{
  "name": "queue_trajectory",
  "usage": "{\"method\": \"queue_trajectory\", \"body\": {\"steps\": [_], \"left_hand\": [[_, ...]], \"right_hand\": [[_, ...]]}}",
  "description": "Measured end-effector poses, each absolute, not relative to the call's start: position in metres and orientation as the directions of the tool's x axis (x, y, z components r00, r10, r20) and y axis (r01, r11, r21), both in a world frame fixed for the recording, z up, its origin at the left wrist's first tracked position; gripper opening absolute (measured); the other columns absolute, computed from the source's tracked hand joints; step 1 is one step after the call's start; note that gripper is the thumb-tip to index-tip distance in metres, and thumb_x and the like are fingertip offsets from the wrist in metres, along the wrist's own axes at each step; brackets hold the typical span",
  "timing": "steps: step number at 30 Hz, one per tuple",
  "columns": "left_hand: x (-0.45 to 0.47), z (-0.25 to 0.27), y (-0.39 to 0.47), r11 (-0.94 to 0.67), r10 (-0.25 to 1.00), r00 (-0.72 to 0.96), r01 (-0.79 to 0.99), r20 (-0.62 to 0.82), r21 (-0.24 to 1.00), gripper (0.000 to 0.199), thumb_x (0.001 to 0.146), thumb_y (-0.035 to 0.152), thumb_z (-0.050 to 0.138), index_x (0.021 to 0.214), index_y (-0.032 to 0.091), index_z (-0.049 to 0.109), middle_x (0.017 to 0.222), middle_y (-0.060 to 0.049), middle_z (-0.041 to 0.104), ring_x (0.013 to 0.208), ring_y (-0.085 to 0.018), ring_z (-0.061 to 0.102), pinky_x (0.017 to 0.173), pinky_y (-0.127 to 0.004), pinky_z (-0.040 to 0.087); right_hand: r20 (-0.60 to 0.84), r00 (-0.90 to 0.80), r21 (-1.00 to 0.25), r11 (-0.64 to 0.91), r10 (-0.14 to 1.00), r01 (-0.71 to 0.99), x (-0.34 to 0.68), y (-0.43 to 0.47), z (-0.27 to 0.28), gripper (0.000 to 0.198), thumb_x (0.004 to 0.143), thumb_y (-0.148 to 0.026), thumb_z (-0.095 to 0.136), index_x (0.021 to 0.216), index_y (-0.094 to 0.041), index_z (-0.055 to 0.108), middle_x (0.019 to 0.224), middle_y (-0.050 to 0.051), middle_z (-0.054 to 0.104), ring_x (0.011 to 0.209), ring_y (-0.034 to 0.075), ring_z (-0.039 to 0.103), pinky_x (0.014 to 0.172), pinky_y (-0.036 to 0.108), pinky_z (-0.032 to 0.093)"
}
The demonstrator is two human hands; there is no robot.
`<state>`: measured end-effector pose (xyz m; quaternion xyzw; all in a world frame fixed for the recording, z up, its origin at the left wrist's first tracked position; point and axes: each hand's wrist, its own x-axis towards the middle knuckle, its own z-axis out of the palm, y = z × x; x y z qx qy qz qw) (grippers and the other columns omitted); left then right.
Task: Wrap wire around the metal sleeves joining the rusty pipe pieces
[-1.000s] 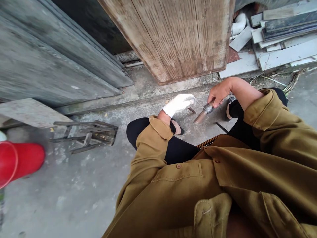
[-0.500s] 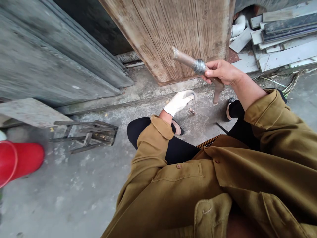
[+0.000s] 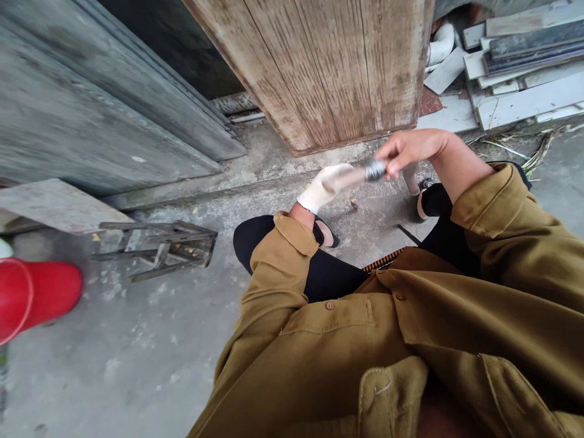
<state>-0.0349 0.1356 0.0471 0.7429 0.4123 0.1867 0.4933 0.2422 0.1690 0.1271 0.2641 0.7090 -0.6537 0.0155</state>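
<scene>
My bare right hand (image 3: 413,149) grips a bent wooden stick (image 3: 349,179), blurred by motion. Bright metal wire (image 3: 375,170) is wound round the stick just beyond my fingertips. The stick's crooked end hangs down below my right palm. Its straight end points left and overlaps my left hand (image 3: 322,190), which wears a white glove. The stick and the blur hide most of the gloved fingers, so whether they close round the wood cannot be made out. A small brownish bit (image 3: 353,203) lies on the concrete between my feet.
A weathered wooden panel (image 3: 319,73) stands ahead, with grey boards (image 3: 104,91) to its left. A small wooden stool-like frame (image 3: 168,246) and a red bucket (image 3: 50,295) are on the left. Boards (image 3: 531,100) and a white pipe elbow (image 3: 441,45) lie at upper right.
My right hand has come down slightly, and the stick has swung lower and nearly level. Its straight end, earlier raised above the gloved hand, now crosses in front of that hand.
</scene>
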Motion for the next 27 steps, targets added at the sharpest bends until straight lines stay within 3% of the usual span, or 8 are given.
{"method": "queue_trajectory", "body": {"steps": [3,6,10,14,17,20,23,27], "left_hand": [[-0.034,0.051,0.137,-0.136,0.814,0.57,0.37,-0.109,0.919,0.029,0.101,0.036,0.051,0.091,0.015,0.069,0.087,-0.007,0.071,0.069,-0.013,0.061,0.07,-0.028,0.053],[-0.03,0.055,0.132,-0.128,0.786,0.607,0.347,-0.119,0.929,0.026,0.097,0.035,0.055,0.089,0.014,0.069,0.087,-0.007,0.071,0.07,-0.014,0.06,0.068,-0.027,0.052],[-0.023,0.06,0.123,-0.141,0.633,0.756,0.326,-0.168,0.935,0.027,0.095,0.035,0.057,0.094,0.014,0.073,0.09,-0.008,0.075,0.078,-0.016,0.066,0.074,-0.029,0.055],[-0.023,0.058,0.123,-0.214,0.571,0.805,0.338,-0.163,0.917,0.028,0.095,0.036,0.058,0.093,0.014,0.075,0.089,-0.007,0.076,0.08,-0.018,0.068,0.08,-0.031,0.056],[-0.032,0.052,0.128,-0.239,0.656,0.74,0.389,-0.147,0.89,0.027,0.093,0.035,0.058,0.094,0.015,0.075,0.093,-0.006,0.076,0.086,-0.019,0.069,0.087,-0.033,0.056],[-0.04,0.048,0.134,-0.222,0.734,0.663,0.44,-0.147,0.87,0.025,0.091,0.034,0.06,0.095,0.014,0.074,0.094,-0.006,0.076,0.089,-0.019,0.069,0.091,-0.034,0.055],[-0.044,0.046,0.14,-0.212,0.757,0.64,0.432,-0.133,0.877,0.023,0.091,0.034,0.06,0.091,0.014,0.072,0.091,-0.006,0.075,0.087,-0.019,0.068,0.089,-0.034,0.055],[-0.041,0.042,0.143,-0.145,0.837,0.54,0.371,-0.086,0.918,0.022,0.093,0.036,0.063,0.091,0.015,0.072,0.087,-0.005,0.072,0.084,-0.017,0.066,0.084,-0.03,0.055]], "right_hand": [[-0.083,-0.707,-0.994,-0.009,0.703,0.107,0.248,0.175,0.125,0.061,0.077,-0.073,0.083,0.087,-0.016,0.062,0.079,0.002,0.061,0.071,0.01,0.051,0.068,0.027,0.042],[-0.014,-0.515,-0.999,-0.033,0.857,-0.029,0.248,0.181,0.111,0.059,0.075,-0.072,0.084,0.086,-0.021,0.057,0.079,0.003,0.059,0.073,0.012,0.047,0.068,0.03,0.04],[-0.121,-0.388,-0.967,-0.019,0.914,0.254,0.245,0.191,0.09,0.051,0.088,-0.072,0.069,0.088,-0.022,0.059,0.071,0.004,0.055,0.078,0.016,0.049,0.074,0.033,0.041],[-0.34,-0.337,-0.454,0.16,0.878,0.876,0.238,0.19,0.083,0.035,0.091,-0.051,0.074,0.089,-0.017,0.07,0.081,0.011,0.066,0.094,0.025,0.063,0.083,0.037,0.046],[-0.57,-0.401,-0.193,0.358,0.717,0.914,0.232,0.181,0.084,0.023,0.09,-0.036,0.078,0.093,-0.014,0.076,0.087,0.011,0.072,0.09,0.023,0.067,0.078,0.033,0.048],[-0.739,-0.498,-0.326,0.406,0.454,0.854,0.228,0.172,0.091,0.024,0.092,-0.038,0.078,0.093,-0.014,0.078,0.071,0.004,0.067,0.07,0.014,0.062,0.067,0.027,0.045],[-0.729,-0.628,-0.57,0.265,0.274,0.778,0.229,0.167,0.105,0.031,0.085,-0.044,0.085,0.085,-0.014,0.076,0.065,-0.001,0.062,0.063,0.01,0.057,0.066,0.024,0.044],[-0.415,-0.789,-0.88,0.022,0.452,0.475,0.239,0.167,0.127,0.046,0.073,-0.054,0.092,0.085,-0.014,0.072,0.07,-0.002,0.063,0.066,0.009,0.058,0.067,0.023,0.046]]}}
